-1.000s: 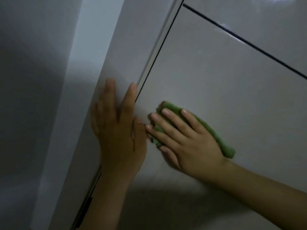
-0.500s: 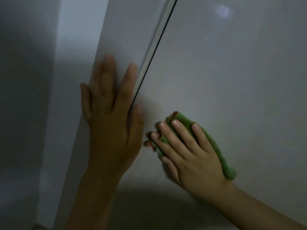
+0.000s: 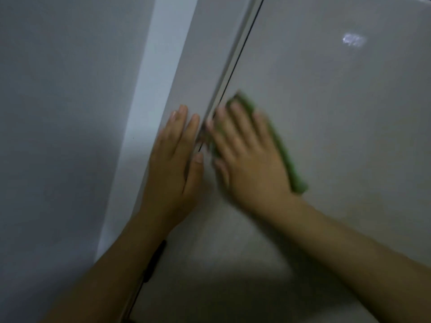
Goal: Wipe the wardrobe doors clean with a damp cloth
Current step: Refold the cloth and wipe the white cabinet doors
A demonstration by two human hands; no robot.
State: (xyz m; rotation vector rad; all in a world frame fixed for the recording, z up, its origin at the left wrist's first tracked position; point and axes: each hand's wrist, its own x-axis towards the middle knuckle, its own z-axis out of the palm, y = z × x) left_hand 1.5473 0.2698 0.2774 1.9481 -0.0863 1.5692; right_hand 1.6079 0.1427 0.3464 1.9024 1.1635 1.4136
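Green cloth (image 3: pixel 283 157) lay flat under the right hand (image 3: pixel 250 159), whose straight fingers pressed it to the wardrobe door (image 3: pixel 338 117), its long axis parallel to the door seam (image 3: pixel 235 64) just left of it. Beside it, the left hand (image 3: pixel 172 162) was spread flat on the neighbouring panel (image 3: pixel 205 54). No containers showed.
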